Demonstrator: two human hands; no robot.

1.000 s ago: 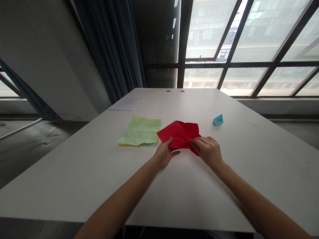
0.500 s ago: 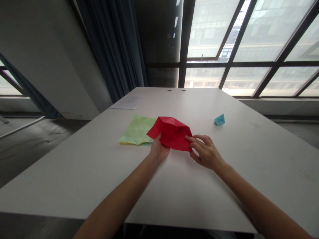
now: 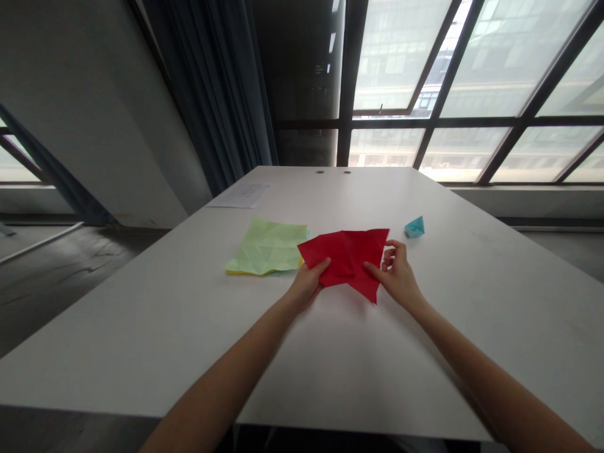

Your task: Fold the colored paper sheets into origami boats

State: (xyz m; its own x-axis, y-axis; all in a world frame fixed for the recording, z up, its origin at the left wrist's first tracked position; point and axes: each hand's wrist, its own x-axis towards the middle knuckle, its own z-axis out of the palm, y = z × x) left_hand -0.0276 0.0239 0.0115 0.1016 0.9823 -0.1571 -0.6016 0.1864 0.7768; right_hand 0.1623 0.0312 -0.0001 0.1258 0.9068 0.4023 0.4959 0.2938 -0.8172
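A creased sheet of red paper point(image 3: 346, 255) is held up just above the white table, its corners pointing outward. My left hand point(image 3: 306, 284) grips its left side, thumb on top and the other fingers hidden beneath. At the right side, my right hand point(image 3: 397, 272) presses its thumb on the paper, with the fingers curled by the edge. Left of the red paper lies a stack of creased sheets, a light green sheet point(image 3: 268, 246) on top, with yellow and blue edges showing under it.
A small folded blue paper piece point(image 3: 414, 227) rests on the white table point(image 3: 302, 358), to the right beyond my right hand. Toward the far left lies a printed white sheet point(image 3: 239, 195). A dark blue curtain point(image 3: 221, 88) and windows stand behind the table.
The red paper has been turned and spread wider, shifting right, so more of the green sheet shows. My right hand has moved its thumb onto the paper's face.
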